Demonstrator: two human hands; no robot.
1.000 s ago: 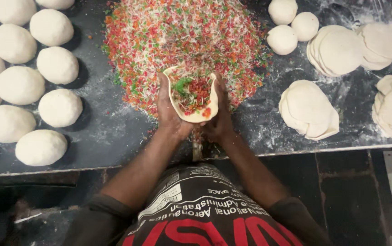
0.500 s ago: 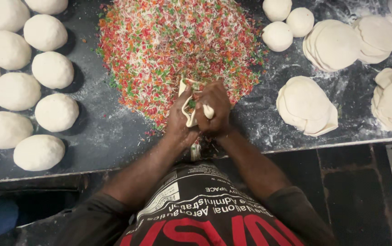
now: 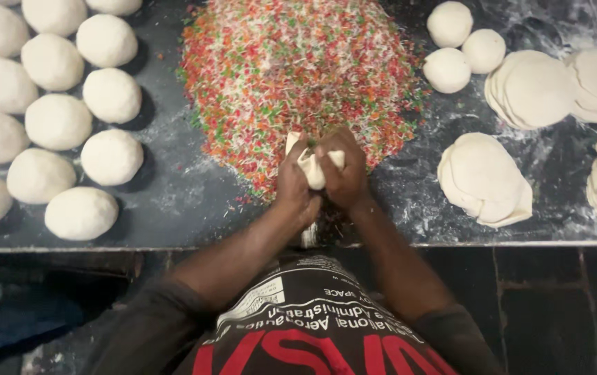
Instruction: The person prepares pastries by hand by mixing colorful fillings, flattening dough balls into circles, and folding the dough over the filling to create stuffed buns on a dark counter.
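Observation:
Both my hands are pressed together around one piece of white dough [image 3: 312,169] at the near edge of a big heap of red, green and white shredded filling [image 3: 298,73]. My left hand [image 3: 294,184] grips the dough from the left, my right hand [image 3: 343,173] from the right. The dough's edges are gathered upward between my fingers, and whatever is inside it is hidden.
Several filled dough balls [image 3: 111,156] lie in rows on the left of the dark floured counter [image 3: 173,201]. Three small dough balls [image 3: 447,69] sit at the upper right. Stacks of flat rolled dough rounds [image 3: 484,179] lie on the right. The counter's front edge runs below my wrists.
One second ago the dough round lay open in my hands with filling showing. My fingers have since closed it up, and the filling is out of sight.

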